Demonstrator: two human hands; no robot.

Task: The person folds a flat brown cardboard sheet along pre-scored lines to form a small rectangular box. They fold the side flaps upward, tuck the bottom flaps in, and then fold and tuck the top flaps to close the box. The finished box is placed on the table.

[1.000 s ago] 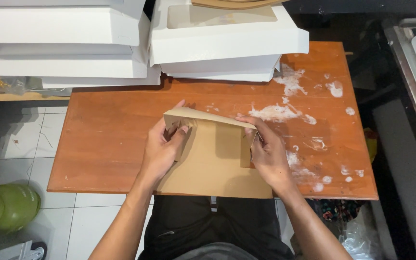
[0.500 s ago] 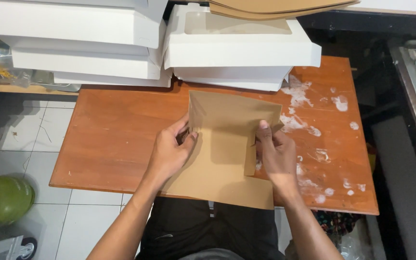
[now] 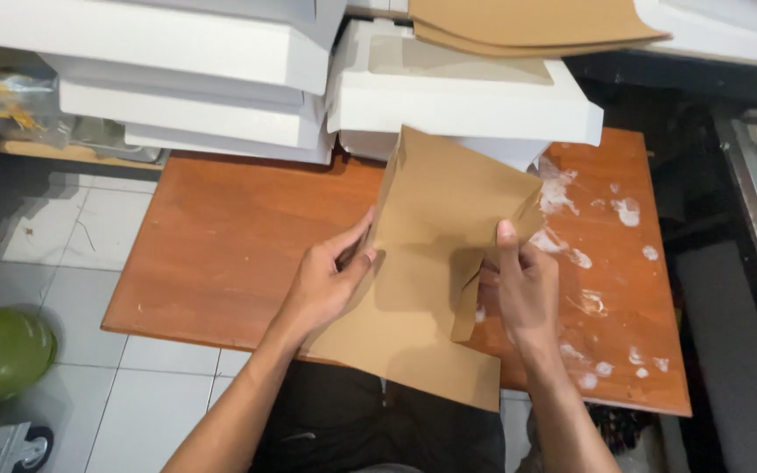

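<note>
Both hands, left hand (image 3: 326, 285) and right hand (image 3: 523, 285), pinch the half-folded cardboard sheet (image 3: 431, 254) loosely; uneven pull could skew the crease.

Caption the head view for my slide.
Both hands, left and right, fold brown cardboard over a wooden table beside stacked white boxes.

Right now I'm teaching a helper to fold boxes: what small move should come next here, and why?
Probably press the raised right flap upright along its crease. The brown cardboard sheet is only partly folded: the left hand steadies its left edge, and the right hand already pinches the flap.
</note>
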